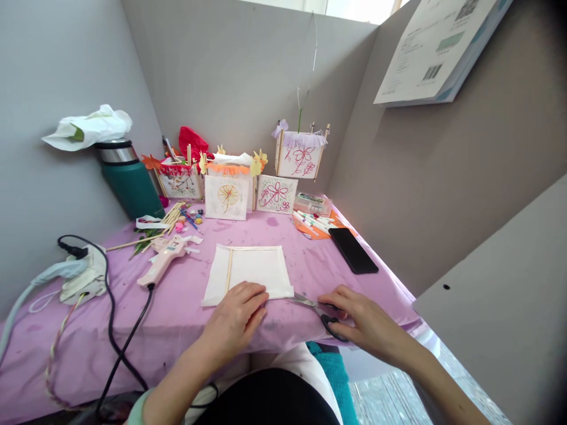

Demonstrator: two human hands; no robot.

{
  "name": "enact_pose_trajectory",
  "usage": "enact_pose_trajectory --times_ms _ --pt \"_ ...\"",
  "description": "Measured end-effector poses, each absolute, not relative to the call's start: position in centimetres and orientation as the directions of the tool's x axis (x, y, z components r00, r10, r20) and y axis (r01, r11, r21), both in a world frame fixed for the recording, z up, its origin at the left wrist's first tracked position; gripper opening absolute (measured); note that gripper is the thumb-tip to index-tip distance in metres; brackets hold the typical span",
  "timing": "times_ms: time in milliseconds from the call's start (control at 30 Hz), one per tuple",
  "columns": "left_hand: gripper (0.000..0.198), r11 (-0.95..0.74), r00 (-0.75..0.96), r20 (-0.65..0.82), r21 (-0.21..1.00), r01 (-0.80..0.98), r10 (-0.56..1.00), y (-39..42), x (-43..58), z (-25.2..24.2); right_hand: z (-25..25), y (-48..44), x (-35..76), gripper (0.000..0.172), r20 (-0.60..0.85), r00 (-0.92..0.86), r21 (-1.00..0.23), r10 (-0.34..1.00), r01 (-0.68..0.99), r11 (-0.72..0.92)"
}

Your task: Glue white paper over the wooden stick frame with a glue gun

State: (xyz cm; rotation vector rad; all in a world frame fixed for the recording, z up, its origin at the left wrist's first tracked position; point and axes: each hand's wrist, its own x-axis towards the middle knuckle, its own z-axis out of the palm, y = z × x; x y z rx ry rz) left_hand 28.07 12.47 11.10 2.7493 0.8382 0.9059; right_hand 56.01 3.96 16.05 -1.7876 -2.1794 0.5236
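A white sheet (261, 268) of thin paper or cloth lies on the table in front of me, with a frame of thin wooden sticks (229, 270) on it. My left hand (241, 313) rests on the sheet's near edge, its fingers stretched out together. At the sheet's near right corner are the blades of black-handled scissors (305, 301). My right hand (354, 319) holds the scissors by the handles, with the blade tips at the sheet's edge. Part of the handles is hidden by my fingers.
A pink glue gun (163, 260) lies left, its cord running toward me past a power strip (84, 277). A teal bottle (130, 183) stands behind. Decorated lanterns (227, 195) line the back. Markers (312, 221) and a black phone (353, 250) lie right. Grey partitions (248, 77) surround the table.
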Motion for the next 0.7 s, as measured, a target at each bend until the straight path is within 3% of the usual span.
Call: enact_pose_trajectory --times_ms 700 --pt "0.025 -0.838 0.667 0.510 0.284 0.466 0.544 12.5 28.0 11.0 16.8 6.7 56.1 0.032 -0.017 -0.351 -0.413 0.936 0.855 0.313"
